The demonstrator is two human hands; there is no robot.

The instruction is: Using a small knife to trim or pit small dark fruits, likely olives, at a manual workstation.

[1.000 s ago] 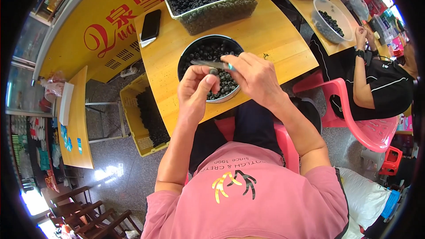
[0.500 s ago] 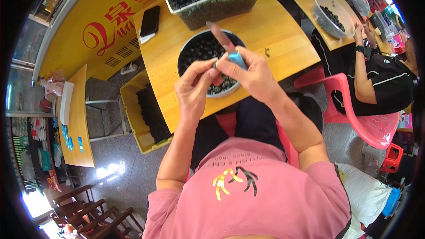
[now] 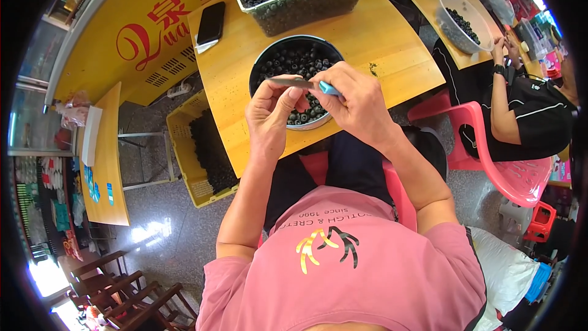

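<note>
Head view: right hand [image 3: 357, 105] points knife [image 3: 303, 84] leftward over left hand [image 3: 269, 115].

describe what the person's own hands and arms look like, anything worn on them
The left hand and right hand are ungloved, with no watch or bracelet visible. The left forearm and right forearm are bare below short pink sleeves.

At centre frame, a knife [image 3: 300, 83] bridged the gap between my left hand [image 3: 269, 116] and right hand [image 3: 355, 103], barring the lower side of the round bowl [image 3: 306, 126]. At top, a heaped plastic tub [image 3: 306, 15] left only a sliver above the bowl. Open tabletop [image 3: 398, 52] ran right of centre; at upper left, a phone [image 3: 211, 22] narrowed the way.
</note>
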